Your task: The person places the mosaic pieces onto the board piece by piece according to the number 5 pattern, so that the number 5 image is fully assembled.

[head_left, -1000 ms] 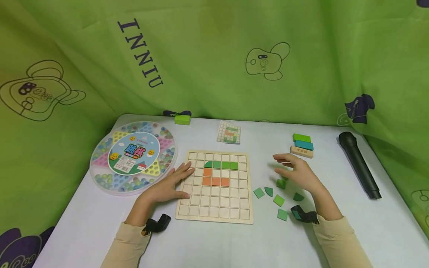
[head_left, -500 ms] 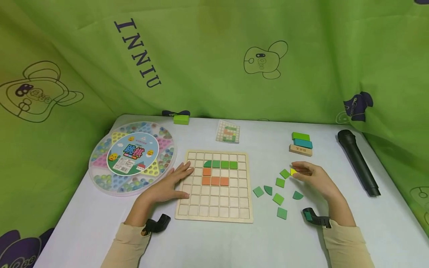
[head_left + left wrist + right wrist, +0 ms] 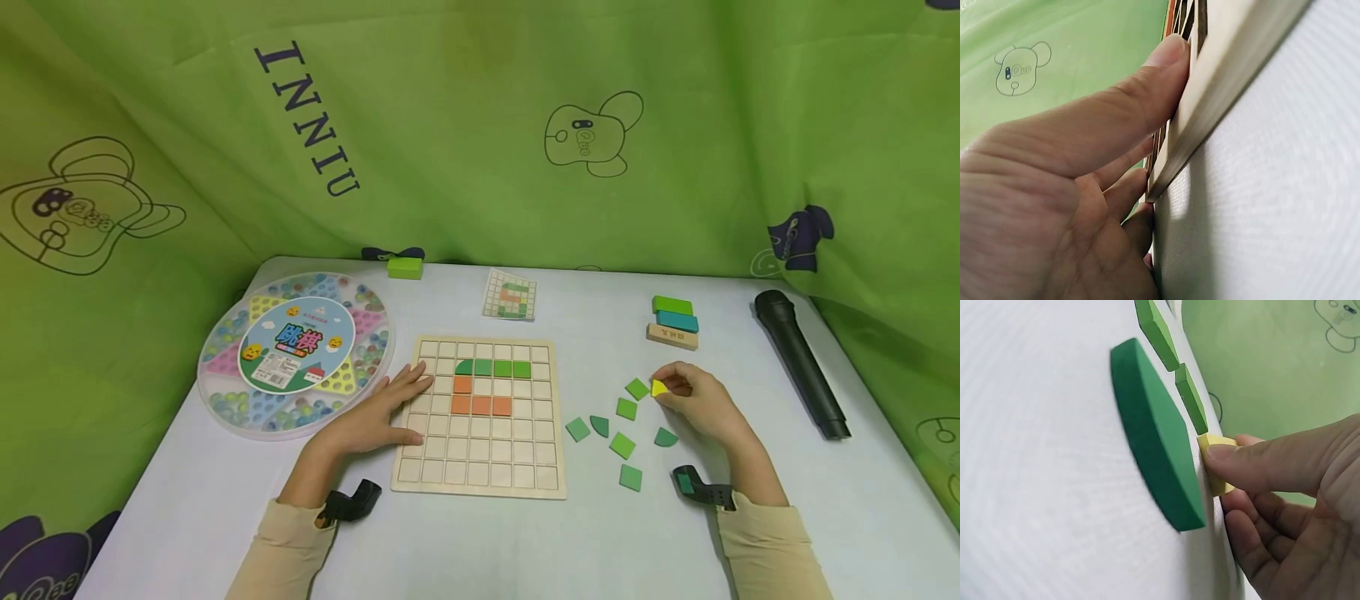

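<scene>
Nearest the person, two beige sleeves lead up to the hands, each wrist carrying a small black camera. The left hand [image 3: 378, 417] lies flat with straight fingers on the left edge of the wooden grid board [image 3: 487, 467], steadying it; the left wrist view shows what the head view cannot, the thumb [image 3: 1147, 81] pressed against the board's raised rim. The right hand [image 3: 693, 404] is curled, thumb and fingers pinching a small yellow tile [image 3: 658, 387] that sits on the white table [image 3: 525, 550] just right of the scattered green tiles [image 3: 622, 445]. The right wrist view adds that the tile is still low against the tabletop, held by its edges, with a dark green quarter-round piece [image 3: 1154, 437] close beside it. To lift it well, the pinch should probably stay on opposite edges and rise straight up, so the neighbouring green pieces are not nudged, while the flat left hand keeps the board from sliding. On the board, a row of green tiles [image 3: 495, 367] sits above an L of orange tiles [image 3: 480, 404]. Farther off lie the round marble game box [image 3: 296, 350], a pattern card [image 3: 512, 295], three stacked blocks [image 3: 673, 322], a black microphone [image 3: 801, 363], a green block [image 3: 405, 267] and the green curtain [image 3: 480, 125].
</scene>
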A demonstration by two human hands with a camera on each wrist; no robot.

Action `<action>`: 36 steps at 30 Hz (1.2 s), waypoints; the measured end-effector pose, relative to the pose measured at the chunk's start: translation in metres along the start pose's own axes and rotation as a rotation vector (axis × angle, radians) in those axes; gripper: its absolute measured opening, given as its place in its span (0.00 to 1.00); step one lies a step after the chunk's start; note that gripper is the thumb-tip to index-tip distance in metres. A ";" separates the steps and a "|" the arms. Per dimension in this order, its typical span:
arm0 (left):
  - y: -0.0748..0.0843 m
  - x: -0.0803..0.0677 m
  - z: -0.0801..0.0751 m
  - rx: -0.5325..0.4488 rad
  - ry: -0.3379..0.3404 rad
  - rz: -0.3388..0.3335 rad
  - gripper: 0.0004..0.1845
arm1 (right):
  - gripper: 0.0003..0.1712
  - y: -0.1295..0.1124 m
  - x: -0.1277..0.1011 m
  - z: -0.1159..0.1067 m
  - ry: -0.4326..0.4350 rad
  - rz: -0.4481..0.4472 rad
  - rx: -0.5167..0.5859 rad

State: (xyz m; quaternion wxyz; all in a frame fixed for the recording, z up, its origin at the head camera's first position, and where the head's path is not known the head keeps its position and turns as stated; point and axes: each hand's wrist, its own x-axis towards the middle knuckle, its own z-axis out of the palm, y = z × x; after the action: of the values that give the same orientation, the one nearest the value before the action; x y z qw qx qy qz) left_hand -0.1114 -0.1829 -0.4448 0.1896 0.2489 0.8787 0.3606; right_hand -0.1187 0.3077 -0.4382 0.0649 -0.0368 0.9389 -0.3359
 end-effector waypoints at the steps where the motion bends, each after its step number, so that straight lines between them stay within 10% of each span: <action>1: 0.000 0.000 0.000 0.000 0.000 0.000 0.47 | 0.14 -0.001 0.000 0.000 0.003 -0.001 -0.007; 13: 0.000 0.001 -0.002 0.003 -0.006 0.012 0.47 | 0.10 -0.043 -0.004 0.011 0.028 -0.097 0.030; 27: -0.001 -0.001 -0.002 -0.001 0.002 0.009 0.47 | 0.04 -0.124 0.022 0.086 -0.257 -0.277 0.171; 36: -0.002 -0.001 0.000 0.003 0.004 0.011 0.47 | 0.06 -0.136 0.029 0.102 -0.277 -0.316 0.081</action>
State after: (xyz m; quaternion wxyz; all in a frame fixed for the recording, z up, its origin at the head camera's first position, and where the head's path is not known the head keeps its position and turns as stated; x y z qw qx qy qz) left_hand -0.1114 -0.1850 -0.4460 0.1854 0.2531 0.8783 0.3608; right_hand -0.1291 0.1355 -0.4332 0.1415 -0.2266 0.8892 -0.3713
